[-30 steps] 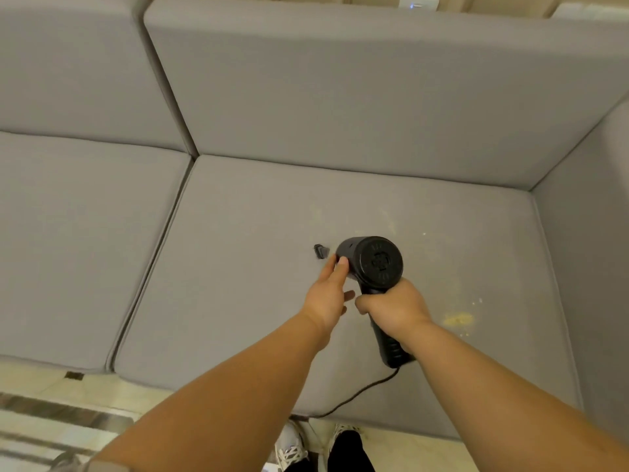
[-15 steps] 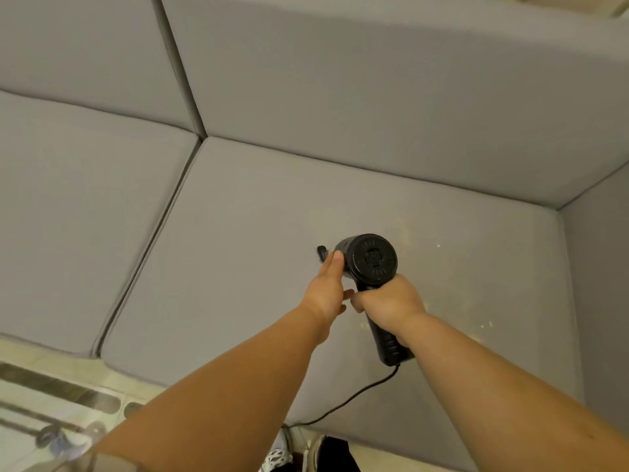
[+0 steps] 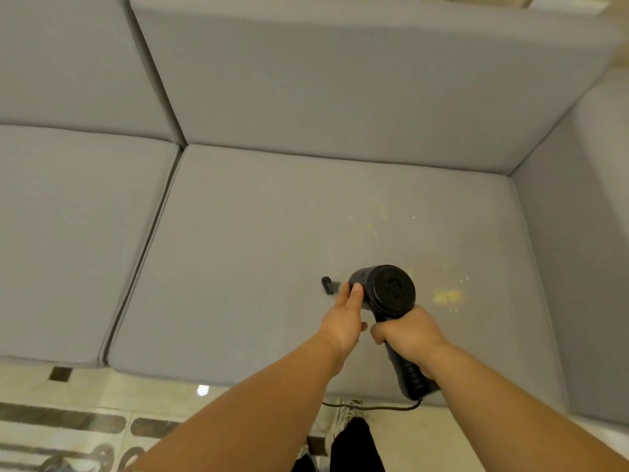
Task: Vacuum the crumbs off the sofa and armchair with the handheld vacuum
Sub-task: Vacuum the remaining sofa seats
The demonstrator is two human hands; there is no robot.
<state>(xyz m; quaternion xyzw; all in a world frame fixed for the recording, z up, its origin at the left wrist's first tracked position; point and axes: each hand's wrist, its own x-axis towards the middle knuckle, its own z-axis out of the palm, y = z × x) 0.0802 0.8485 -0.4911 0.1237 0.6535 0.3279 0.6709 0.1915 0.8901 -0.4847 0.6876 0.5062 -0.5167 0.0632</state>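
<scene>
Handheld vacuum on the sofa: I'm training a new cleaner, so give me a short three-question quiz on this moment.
1. True or false: the right hand grips the handle of the handheld vacuum.
2. The yellow crumbs lie where from the vacuum? A) left B) right C) on the floor
3. Fill in: the left hand rests its fingers on the vacuum's ____.

Key: 1 true; 2 B; 3 body, near the nozzle, which touches the seat cushion.
</scene>
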